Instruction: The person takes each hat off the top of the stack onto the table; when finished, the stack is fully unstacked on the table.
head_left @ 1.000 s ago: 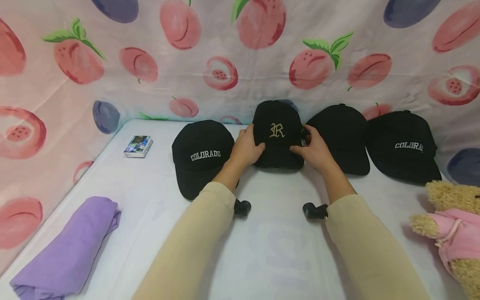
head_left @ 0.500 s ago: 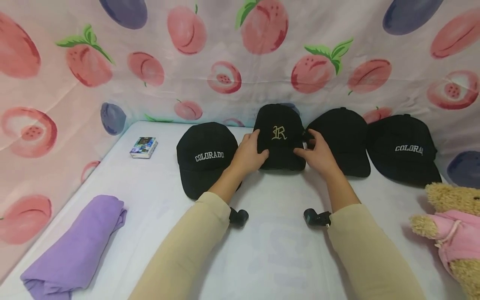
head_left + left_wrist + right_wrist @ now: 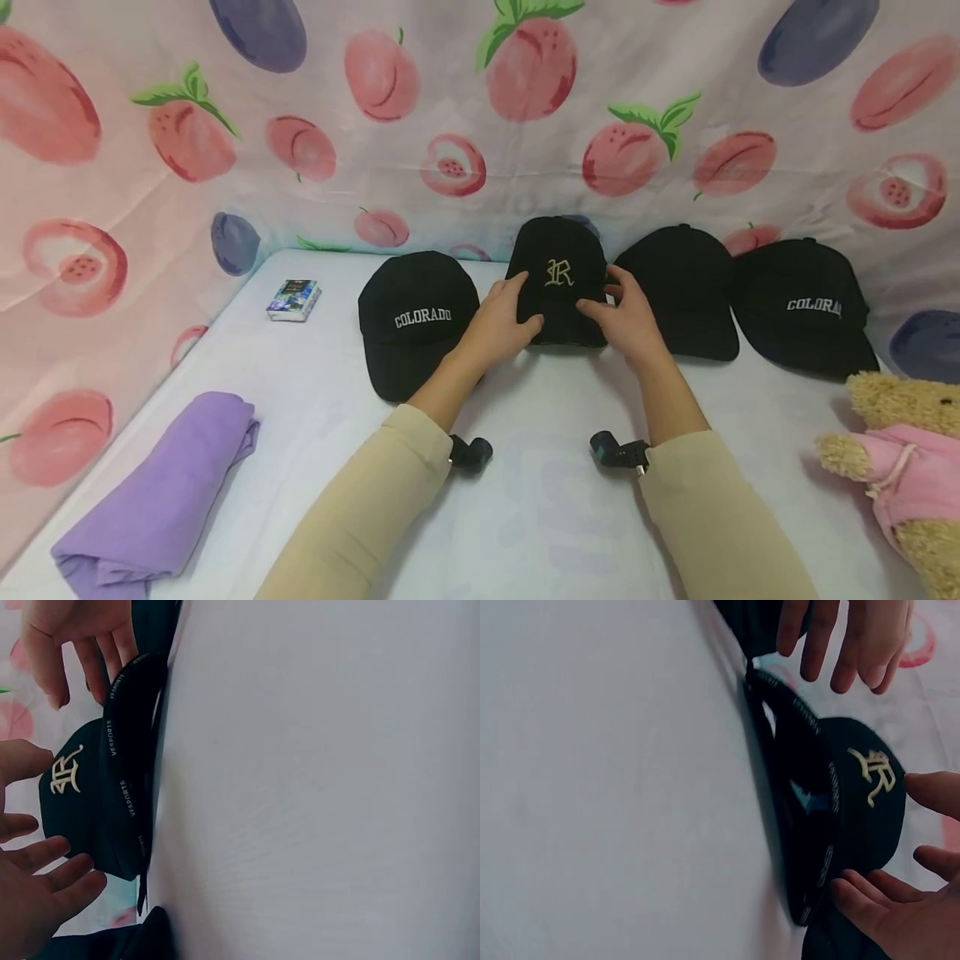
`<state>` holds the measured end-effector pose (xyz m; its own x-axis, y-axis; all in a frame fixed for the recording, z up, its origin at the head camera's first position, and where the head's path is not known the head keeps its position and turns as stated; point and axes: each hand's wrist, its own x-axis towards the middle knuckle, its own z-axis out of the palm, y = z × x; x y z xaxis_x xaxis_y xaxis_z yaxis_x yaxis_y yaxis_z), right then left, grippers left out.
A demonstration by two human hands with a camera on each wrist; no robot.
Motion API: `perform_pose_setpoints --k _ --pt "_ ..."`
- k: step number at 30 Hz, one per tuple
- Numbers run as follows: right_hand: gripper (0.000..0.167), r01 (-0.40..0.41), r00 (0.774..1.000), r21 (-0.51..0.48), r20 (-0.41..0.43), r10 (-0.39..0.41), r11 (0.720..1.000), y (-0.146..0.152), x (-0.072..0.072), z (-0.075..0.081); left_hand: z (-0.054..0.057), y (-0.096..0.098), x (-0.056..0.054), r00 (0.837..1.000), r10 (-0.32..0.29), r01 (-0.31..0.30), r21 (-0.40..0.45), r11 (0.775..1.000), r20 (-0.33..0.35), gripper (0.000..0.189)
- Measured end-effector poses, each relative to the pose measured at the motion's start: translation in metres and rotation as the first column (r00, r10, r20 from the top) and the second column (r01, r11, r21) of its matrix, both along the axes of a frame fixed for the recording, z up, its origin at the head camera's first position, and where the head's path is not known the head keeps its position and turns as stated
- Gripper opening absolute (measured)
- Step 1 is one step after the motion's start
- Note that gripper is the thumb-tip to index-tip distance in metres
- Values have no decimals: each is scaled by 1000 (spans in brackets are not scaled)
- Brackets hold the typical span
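Note:
A black cap (image 3: pixel 558 321) with a gold letter R stands upright against the patterned cloth, its brim facing me. My left hand (image 3: pixel 501 321) is at the cap's left side, fingers loosely spread. On the other side is my right hand (image 3: pixel 630 321), thumb in front of the cap and fingertips at its edge. In the left wrist view the left hand (image 3: pixel 45 877) has relaxed fingers near the crown (image 3: pixel 71 802). The right wrist view has the right hand's fingers (image 3: pixel 874 904) extended along the cap's side, with lettered tape (image 3: pixel 832 795) inside it.
A black Colorado cap (image 3: pixel 420 292) sits left, partly behind my left forearm. To the right are a plain black cap (image 3: pixel 690 283) and another lettered cap (image 3: pixel 802 283). A small patterned box (image 3: pixel 292 300), a folded purple cloth (image 3: pixel 165 492) and a teddy bear (image 3: pixel 907 475) lie around.
The head view has tilted up slightly, so things sit lower in it. My left hand has slid a little down along the cap and its fingers have loosened. The caps stay in place.

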<state>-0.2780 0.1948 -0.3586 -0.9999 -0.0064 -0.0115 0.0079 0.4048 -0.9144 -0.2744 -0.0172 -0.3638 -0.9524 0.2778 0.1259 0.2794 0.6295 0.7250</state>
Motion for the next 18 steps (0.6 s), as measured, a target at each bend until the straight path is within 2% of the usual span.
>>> perform_pose_setpoints --k 18 --pt "81 -13 1000 -103 -1 13 995 -25 14 6 2 -7 19 1000 22 -22 116 993 1 71"
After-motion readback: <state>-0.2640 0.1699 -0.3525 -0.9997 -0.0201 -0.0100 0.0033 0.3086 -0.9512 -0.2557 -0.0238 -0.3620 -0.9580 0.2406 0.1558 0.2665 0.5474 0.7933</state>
